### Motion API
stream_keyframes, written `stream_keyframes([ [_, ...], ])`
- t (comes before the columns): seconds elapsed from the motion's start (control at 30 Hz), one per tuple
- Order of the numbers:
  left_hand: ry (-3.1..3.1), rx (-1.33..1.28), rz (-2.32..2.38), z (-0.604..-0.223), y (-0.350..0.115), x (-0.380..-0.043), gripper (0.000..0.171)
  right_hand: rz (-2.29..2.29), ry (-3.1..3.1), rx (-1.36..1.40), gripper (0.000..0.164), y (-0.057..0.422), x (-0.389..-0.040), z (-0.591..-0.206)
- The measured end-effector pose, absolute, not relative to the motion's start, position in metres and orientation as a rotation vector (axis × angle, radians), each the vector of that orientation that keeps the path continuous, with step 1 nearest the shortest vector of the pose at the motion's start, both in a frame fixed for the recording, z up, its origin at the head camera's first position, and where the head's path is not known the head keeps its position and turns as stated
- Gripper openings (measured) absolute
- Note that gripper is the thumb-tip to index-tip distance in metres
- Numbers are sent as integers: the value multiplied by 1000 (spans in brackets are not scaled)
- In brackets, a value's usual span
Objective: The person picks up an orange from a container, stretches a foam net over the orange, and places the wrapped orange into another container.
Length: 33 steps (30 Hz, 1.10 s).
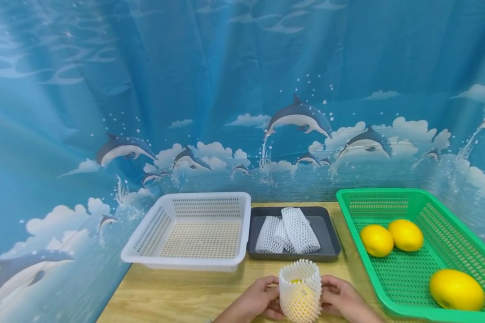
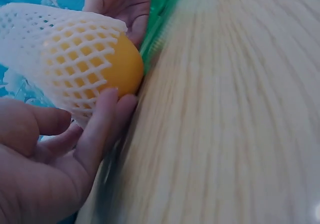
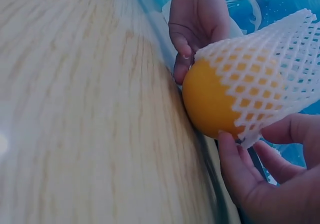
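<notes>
Slip risk, head view's lower centre

Yellow fruit (image 3: 206, 100), one end bare, inside foam net (image 1: 300, 294). Left hand (image 1: 260, 297) and right hand (image 1: 341, 297) grip them from opposite sides; I judge uneven tugging could tear mesh or drop fruit.

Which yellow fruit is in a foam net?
The yellow fruit between the left hand and right hand, in front of the dark tray; a white foam net covers much of it. The other three lie bare in the green basket.
</notes>
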<state>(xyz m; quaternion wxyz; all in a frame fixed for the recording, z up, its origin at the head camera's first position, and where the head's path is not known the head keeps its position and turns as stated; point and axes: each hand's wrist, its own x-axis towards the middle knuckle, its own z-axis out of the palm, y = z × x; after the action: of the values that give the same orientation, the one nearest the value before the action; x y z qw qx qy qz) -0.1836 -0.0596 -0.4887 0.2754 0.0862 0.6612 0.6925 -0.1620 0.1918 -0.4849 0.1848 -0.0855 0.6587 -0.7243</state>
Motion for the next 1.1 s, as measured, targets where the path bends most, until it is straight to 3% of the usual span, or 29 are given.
stream_keyframes([
  [0.3,1619,188,1907,-487,-60,-188,49,-2057,1715,-100,44,187,-159,-474],
  [0.53,1642,187,1918,-486,-59,-188,40,-2050,1707,-77,60,179,-160,-468],
  [1.1,1627,209,1987,-476,-55,-184,37,-2179,1460,-289,55,168,-162,-472],
])
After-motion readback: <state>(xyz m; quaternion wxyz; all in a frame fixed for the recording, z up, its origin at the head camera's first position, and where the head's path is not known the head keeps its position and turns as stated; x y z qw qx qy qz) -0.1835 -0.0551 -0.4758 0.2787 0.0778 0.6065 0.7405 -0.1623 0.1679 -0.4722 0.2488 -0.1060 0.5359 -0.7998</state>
